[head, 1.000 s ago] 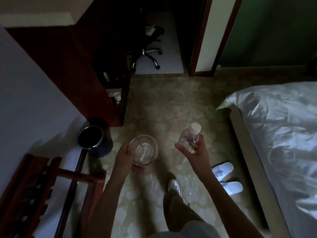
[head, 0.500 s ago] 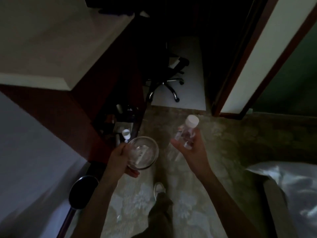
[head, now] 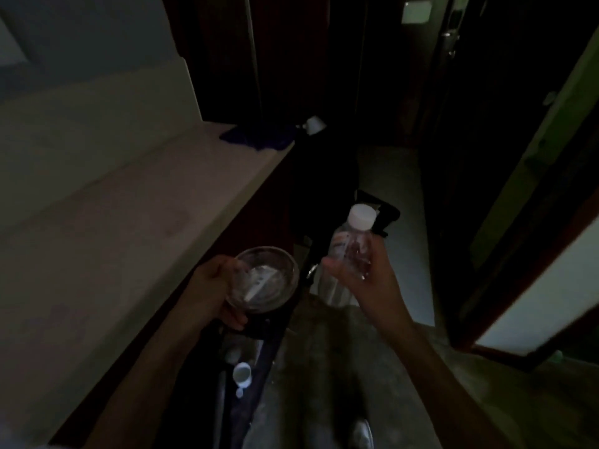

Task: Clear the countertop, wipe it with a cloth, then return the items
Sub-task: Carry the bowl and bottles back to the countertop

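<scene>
Head view shows our left hand (head: 212, 288) grasping the glass bowl (head: 265, 280) and our right hand (head: 366, 280) the water bottle (head: 348, 251) beside the bare desk (head: 107, 222), so we judge returning has only begun.

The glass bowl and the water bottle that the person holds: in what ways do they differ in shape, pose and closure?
The glass bowl is wide, shallow and round; the water bottle is tall and narrow. The bowl is open at the top, with a white strip lying inside; the bottle is closed by a white cap. The left hand grips the bowl by its rim; the right hand holds the bottle around its body, tilted. Both are clear and held above the floor beside the countertop.
</scene>
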The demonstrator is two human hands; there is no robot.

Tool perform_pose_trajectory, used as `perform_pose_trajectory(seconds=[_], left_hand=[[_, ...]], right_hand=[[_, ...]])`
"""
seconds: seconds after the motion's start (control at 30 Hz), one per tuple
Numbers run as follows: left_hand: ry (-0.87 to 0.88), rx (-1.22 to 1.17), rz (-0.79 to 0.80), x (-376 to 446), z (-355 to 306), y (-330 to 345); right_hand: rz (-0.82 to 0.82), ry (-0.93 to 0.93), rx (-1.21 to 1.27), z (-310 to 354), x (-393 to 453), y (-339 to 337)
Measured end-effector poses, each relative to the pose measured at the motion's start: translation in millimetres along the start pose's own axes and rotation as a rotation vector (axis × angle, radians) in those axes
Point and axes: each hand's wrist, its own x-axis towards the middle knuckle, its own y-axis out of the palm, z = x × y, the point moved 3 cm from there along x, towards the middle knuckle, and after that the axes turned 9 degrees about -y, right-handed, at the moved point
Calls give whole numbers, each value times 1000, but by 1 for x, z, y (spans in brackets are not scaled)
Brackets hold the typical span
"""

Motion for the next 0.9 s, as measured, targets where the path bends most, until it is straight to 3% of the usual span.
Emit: perform_pose_trajectory(seconds=[0.07, 0.27, 0.5, 0.7, 0.9], left_hand=[[13, -41, -18, 34, -39, -6], [190, -77, -340, 126, -118, -45], [107, -212, -563, 210, -167, -98], [39, -270, -752, 297, -191, -152], [-98, -95, -834, 362, -213, -183]], right_hand=[[48, -25, 54, -16, 63, 12], [308, -114, 161, -43, 241, 63], [519, -200, 191, -59, 400, 148], [598, -267, 245, -98, 509, 250], [658, -226, 294, -135, 589, 340]])
